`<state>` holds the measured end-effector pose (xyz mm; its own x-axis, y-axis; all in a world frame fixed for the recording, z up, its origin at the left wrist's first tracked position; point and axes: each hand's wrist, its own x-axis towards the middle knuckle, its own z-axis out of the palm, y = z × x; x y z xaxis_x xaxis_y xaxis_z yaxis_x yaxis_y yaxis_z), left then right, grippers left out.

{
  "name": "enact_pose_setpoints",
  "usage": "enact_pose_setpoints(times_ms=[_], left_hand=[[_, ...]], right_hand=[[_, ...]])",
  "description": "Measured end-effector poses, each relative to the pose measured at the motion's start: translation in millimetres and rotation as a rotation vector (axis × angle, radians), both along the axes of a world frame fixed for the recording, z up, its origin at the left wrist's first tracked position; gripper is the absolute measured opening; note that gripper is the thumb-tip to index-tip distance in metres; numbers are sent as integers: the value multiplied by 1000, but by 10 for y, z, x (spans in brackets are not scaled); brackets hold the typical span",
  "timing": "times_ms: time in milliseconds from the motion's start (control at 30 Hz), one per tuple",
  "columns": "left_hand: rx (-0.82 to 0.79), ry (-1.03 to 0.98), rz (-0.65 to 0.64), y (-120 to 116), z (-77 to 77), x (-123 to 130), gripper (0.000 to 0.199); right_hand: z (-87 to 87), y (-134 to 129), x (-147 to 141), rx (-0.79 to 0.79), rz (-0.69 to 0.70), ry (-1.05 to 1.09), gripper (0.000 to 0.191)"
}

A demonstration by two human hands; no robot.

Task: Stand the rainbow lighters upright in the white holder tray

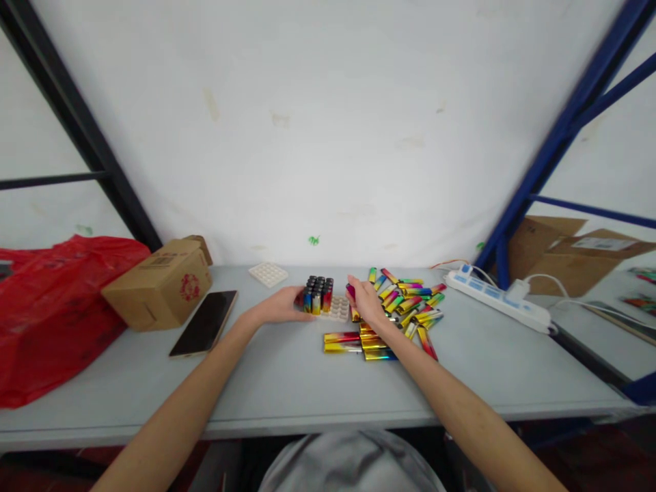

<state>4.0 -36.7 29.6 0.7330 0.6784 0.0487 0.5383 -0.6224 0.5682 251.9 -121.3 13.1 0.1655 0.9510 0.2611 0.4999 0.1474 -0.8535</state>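
Observation:
A pale tray [339, 309] with round pockets lies on the table, its left part filled with upright black-topped, colourful lighters [318, 295]. My left hand [281, 305] is wrapped around the left side of this tray and its lighters. To the right of the tray, my right hand [365, 301] pinches a dark pink lighter [350, 290] between thumb and fingers. Many loose metallic cases [410, 301] in yellow, red, green and blue lie heaped beyond and right of my right hand, with several more [342, 342] lined up under its wrist.
A second pale tray [268, 274] lies near the wall. On the left are a dark phone [205, 323], a cardboard box [158, 287] and a red bag [66, 314]. A white power strip [497, 299] with cables lies right, before an open carton [553, 256].

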Motion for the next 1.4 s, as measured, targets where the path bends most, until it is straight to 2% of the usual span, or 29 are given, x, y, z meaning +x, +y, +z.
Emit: enact_pose_setpoints(times_ms=[167,300,400,533,633,767,933,1100,1300,1400], left_hand=[[-6,13,9,-24,33,7,70],[-9,15,4,-15,28,3,71],[-7,18,10,7,6,-4,72],[-15,9,8,16,-4,-4,71],[-18,9,19,5,-3,3,71],[2,-14,45,16,-47,16,74],[2,-73,59,62,-134,29,80],[-9,-97,32,72,-151,28,82],[11,-93,43,60,-143,28,82],[3,-99,38,51,-137,34,81]], right_hand=[[57,-17,7,-52,0,-1,52],[76,-61,8,-39,47,32,64],[111,-124,3,43,78,-33,69],[179,-216,8,217,151,-260,50],[213,-266,15,281,189,-422,33],[220,-295,3,336,227,-530,26],[219,-284,-20,269,236,-442,33],[199,-242,4,285,121,-396,26],[128,-184,-29,164,245,-479,30],[142,-161,-48,133,244,-575,29]])
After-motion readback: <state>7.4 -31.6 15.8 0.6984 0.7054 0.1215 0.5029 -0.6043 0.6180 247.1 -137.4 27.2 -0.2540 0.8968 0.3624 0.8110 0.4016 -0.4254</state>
